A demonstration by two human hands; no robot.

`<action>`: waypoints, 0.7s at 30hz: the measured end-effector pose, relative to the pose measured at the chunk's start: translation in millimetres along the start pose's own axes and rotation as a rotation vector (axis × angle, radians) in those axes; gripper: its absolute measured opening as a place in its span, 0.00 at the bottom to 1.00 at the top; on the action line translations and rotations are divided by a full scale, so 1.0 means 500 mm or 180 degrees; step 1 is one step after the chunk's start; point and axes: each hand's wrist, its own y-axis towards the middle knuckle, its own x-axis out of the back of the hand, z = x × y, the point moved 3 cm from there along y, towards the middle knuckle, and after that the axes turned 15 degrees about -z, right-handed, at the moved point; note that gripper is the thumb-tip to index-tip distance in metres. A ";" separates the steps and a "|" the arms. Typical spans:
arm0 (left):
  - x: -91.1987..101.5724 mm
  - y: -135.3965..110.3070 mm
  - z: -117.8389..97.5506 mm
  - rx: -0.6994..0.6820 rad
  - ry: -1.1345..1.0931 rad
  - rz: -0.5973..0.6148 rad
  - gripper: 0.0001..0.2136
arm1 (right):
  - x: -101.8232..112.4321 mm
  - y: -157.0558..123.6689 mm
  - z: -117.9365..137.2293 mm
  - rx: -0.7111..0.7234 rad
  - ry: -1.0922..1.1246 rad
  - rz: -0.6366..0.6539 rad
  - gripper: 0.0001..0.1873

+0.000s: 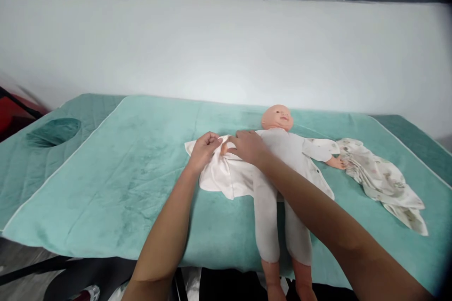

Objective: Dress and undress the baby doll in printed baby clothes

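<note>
A baby doll [282,150] lies on its back on a teal blanket [141,188], head toward the wall, legs hanging over the near edge. It wears a white garment [226,174] spread open on its left side. My left hand [204,148] pinches the sleeve of this garment. My right hand [249,146] crosses over the doll's body and grips the doll's arm at the same sleeve, fingers closed. The doll's small hand shows between my two hands.
A crumpled patterned cloth [383,181] lies on the blanket to the right of the doll. The padded table has a face hole [53,131] at the far left. A white wall stands right behind the table.
</note>
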 end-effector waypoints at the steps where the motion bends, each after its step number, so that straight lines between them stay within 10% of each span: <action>1: -0.015 -0.010 0.001 -0.0046 0.0031 0.0078 0.13 | 0.001 0.002 0.004 -0.0009 -0.0006 -0.0049 0.18; 5: -0.057 -0.036 0.016 -0.0143 -0.0039 0.0097 0.14 | 0.062 -0.035 -0.035 -0.0315 0.0451 -0.0696 0.13; 9: -0.058 -0.030 0.034 -0.0088 0.0000 -0.0171 0.16 | 0.136 -0.172 -0.178 -0.1964 0.0141 -0.1470 0.22; 14: -0.049 -0.020 0.047 -0.0037 -0.0047 -0.0472 0.16 | 0.100 -0.311 -0.289 -0.2917 0.0306 -0.0532 0.32; 21: -0.071 -0.023 0.029 0.0218 0.0194 -0.0926 0.14 | 0.039 -0.309 -0.265 -0.2983 0.2109 -0.0940 0.31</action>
